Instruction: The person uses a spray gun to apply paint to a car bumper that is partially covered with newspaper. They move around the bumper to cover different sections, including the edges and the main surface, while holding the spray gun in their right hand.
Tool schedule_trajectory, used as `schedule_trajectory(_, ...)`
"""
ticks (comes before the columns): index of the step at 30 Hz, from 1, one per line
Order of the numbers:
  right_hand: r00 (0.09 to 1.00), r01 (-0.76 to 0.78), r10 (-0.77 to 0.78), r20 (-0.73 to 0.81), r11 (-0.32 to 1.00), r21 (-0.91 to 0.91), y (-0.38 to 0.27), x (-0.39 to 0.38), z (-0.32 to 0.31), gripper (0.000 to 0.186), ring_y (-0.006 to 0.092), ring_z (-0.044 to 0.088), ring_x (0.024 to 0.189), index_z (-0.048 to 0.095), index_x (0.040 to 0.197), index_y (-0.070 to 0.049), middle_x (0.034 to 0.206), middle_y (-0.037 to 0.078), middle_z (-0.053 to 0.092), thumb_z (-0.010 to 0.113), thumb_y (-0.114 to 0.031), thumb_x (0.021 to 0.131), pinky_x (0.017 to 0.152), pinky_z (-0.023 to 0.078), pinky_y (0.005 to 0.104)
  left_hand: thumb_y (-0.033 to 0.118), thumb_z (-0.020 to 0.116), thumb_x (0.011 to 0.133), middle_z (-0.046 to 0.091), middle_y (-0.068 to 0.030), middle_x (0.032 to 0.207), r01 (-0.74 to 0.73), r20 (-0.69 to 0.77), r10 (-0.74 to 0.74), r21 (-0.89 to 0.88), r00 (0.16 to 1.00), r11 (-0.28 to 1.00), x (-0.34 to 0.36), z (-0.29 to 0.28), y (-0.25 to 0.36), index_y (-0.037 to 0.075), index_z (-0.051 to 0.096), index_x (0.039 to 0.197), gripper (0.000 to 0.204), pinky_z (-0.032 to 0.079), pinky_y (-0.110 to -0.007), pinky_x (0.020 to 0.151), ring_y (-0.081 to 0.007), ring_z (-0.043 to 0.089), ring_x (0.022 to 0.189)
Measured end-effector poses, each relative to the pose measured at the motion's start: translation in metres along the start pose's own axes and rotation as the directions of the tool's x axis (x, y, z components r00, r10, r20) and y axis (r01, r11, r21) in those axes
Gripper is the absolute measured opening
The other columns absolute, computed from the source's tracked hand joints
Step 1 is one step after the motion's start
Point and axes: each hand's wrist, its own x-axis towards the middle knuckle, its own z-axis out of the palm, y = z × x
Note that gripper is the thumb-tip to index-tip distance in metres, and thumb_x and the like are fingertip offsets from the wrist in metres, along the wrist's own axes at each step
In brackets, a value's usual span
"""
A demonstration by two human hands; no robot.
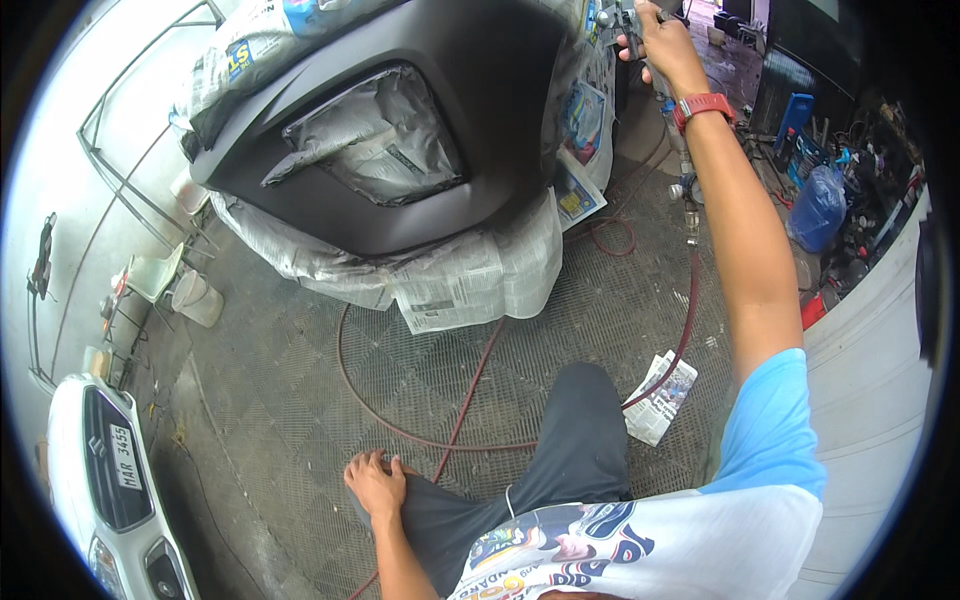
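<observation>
My right hand (655,45) is raised at the top, gripping a metal spray gun (628,22), partly cut off by the frame. Fittings with a gauge (688,195) hang beneath it, joined to a red hose (692,290) that drops to the floor. Nearby is a matte dark grey car body panel (500,110) with a rounded-triangle recess covered in masking (375,140). Newspaper sheets (470,275) wrap its edges. My left hand (375,483) rests on my bent left knee, fingers apart and holding nothing.
A white car front (82,450) stands at lower left. A bucket (198,302) and plastic chair (150,275) line the left wall. At right are a blue container (815,210), clutter and a white panel (870,380). Hose loops (400,428) and loose newspaper (662,395) lie on the floor.
</observation>
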Motion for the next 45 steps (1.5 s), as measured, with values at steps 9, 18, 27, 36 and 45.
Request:
schedule_trajectory(9,0.894,0.133,-0.169,0.414,0.984,0.116,-0.055,-0.097,0.013,0.061,0.0148,0.079,0.077,0.068,0.134,-0.003,0.096,0.013,0.08,0.05,-0.058,0.114,0.043,0.051,0.0234,0.031,0.081,0.092,0.077,-0.0137,0.131,-0.018,-0.002,0.018,-0.003,1.0,1.0,0.004,0.003,0.001,0.004,0.08,0.121,0.039,0.036,-0.052,0.123,-0.0337,0.061,0.136)
schedule_trajectory(18,0.882,-0.051,-0.059,0.467,0.975,0.218,-0.085,-0.086,0.036,0.063,0.0195,0.079,0.07,0.073,0.12,-0.004,0.089,0.014,0.081,0.047,-0.06,0.115,0.043,0.051,0.0295,0.03,0.081,0.092,0.077,-0.0138,0.131,-0.028,-0.001,0.028,-0.018,1.0,0.999,0.007,0.003,0.001,0.003,0.08,0.121,0.04,0.035,-0.052,0.124,-0.0337,0.061,0.136)
schedule_trajectory(27,0.989,0.1,-0.113,0.099,0.987,0.127,-0.087,-0.022,0.052,0.048,0.0177,0.072,0.058,0.066,0.137,-0.008,0.079,0.01,0.075,0.052,-0.048,0.116,0.04,0.049,0.0317,0.032,0.081,0.092,0.076,-0.0132,0.132,-0.039,-0.014,0.038,-0.021,0.999,0.999,0.001,0.005,-0.004,0.004,0.08,0.122,0.04,0.036,-0.052,0.124,-0.034,0.06,0.138)
schedule_trajectory(36,0.969,0.0,-0.107,0.222,0.901,0.435,-0.08,0.012,0.075,0.055,0.0284,0.078,0.066,0.062,0.128,-0.006,0.09,0.015,0.076,0.043,-0.057,0.117,0.038,0.05,0.0356,0.03,0.082,0.092,0.076,-0.0133,0.132,-0.037,-0.01,0.037,-0.015,0.999,0.999,0.002,0.004,-0.007,0.005,0.08,0.121,0.039,0.036,-0.052,0.123,-0.0335,0.061,0.136)
schedule_trajectory(45,0.962,-0.267,0.265,0.062,0.963,0.044,0.047,0.006,-0.009,0.062,0.0179,0.079,0.073,0.071,0.125,-0.003,0.098,0.011,0.082,0.045,-0.059,0.115,0.045,0.049,0.0306,0.029,0.082,0.091,0.077,-0.0134,0.13,-0.021,-0.033,0.02,-0.034,0.999,0.999,0.001,0.001,-0.016,0.005,0.08,0.12,0.038,0.037,-0.053,0.122,-0.0338,0.062,0.135)
